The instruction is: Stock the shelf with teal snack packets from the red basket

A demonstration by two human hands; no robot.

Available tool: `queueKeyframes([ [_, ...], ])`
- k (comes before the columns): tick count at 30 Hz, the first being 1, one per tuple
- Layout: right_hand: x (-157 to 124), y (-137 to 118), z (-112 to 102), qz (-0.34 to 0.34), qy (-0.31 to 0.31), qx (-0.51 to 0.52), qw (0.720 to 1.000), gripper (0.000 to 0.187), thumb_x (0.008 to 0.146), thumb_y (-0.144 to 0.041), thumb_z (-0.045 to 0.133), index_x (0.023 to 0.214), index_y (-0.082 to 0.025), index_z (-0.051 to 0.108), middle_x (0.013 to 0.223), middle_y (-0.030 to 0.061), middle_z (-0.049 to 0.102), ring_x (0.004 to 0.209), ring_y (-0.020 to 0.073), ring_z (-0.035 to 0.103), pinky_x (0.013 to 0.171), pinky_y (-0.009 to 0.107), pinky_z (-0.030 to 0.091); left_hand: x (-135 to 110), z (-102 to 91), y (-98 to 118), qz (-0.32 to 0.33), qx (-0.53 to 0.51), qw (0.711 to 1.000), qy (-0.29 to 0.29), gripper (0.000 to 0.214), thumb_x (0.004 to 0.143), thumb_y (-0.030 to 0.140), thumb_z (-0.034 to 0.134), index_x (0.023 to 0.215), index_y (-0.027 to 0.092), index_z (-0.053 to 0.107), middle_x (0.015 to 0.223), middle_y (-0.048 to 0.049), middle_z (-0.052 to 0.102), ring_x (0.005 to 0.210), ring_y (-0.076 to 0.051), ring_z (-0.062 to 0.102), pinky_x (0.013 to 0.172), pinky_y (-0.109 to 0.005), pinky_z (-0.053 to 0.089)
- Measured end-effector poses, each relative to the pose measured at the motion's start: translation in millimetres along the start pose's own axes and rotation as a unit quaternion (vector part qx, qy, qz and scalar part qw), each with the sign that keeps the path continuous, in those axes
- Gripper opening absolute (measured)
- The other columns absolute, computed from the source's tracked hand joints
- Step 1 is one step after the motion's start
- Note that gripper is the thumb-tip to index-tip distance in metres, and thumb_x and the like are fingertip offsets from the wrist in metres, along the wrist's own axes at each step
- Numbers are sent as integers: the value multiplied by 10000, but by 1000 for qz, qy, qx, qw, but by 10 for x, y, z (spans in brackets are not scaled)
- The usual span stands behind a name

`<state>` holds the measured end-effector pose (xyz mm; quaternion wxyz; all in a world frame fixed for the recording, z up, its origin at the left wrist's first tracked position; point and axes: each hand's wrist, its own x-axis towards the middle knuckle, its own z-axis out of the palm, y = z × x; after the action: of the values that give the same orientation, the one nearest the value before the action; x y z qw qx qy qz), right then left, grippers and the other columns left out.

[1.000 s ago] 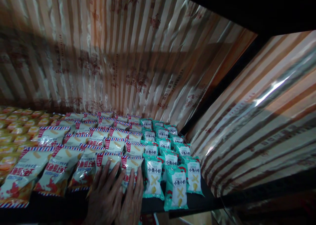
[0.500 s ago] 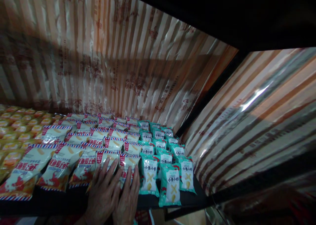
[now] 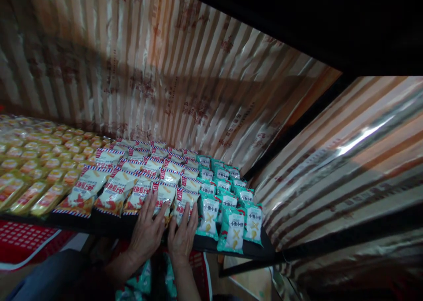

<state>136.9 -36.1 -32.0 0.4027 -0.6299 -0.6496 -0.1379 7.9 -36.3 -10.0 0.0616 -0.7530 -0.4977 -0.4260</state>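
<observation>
Both my hands lie flat on snack packets at the front of a dark shelf (image 3: 109, 225). My left hand (image 3: 147, 231) rests with spread fingers on a white packet with red lettering (image 3: 162, 196). Beside it, my right hand (image 3: 183, 236) presses on the neighbouring white packet (image 3: 183, 201), fingers stretched out. Rows of the same white and red packets (image 3: 115, 188) run back and to the left. Just right of my right hand stand rows of teal packets (image 3: 234, 228).
Yellow and orange packets (image 3: 29, 169) fill the shelf's left part. Striped shiny wrapping (image 3: 158, 72) lines the back and right side (image 3: 346, 160). A red basket (image 3: 23, 241) sits below left, and more teal packets (image 3: 142, 283) lie under the shelf near my arms.
The view has pulled back and swung left, showing my forearms, the red basket and more yellow packets. My hands stay flat on the same front packets.
</observation>
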Motion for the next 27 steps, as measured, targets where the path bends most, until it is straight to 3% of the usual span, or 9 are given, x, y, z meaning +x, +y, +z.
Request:
queueKeyframes([
  [9, 48, 1, 10, -19, 30, 5, 999, 599, 934, -377, 383, 1452, -115, 232, 1468, 266, 239, 1365, 366, 227, 983, 619, 335, -187, -128, -123, 18, -22, 998, -54, 590, 828, 20, 428, 1390, 188, 377, 1572, -114, -54, 1429, -340, 67, 1077, -534, 343],
  [15, 69, 30, 43, -31, 31, 13, 999, 626, 943, -427, 347, 1455, -90, 220, 1455, 279, 263, 1362, 364, 245, 995, 605, 328, -129, -107, -130, -1, -69, 993, -91, 524, 810, 40, 458, 1319, 164, 442, 1573, -126, 53, 1434, -314, 75, 1096, -523, 326],
  [27, 41, 85, 50, -33, 27, 3, 999, 658, 934, -495, 328, 1471, -137, 200, 1493, 256, 202, 1363, 394, 237, 974, 631, 324, -192, -30, -66, 5, -54, 998, -38, 686, 817, 20, 409, 1451, 220, 240, 1574, -120, 27, 1431, -332, 77, 1040, -563, 377],
])
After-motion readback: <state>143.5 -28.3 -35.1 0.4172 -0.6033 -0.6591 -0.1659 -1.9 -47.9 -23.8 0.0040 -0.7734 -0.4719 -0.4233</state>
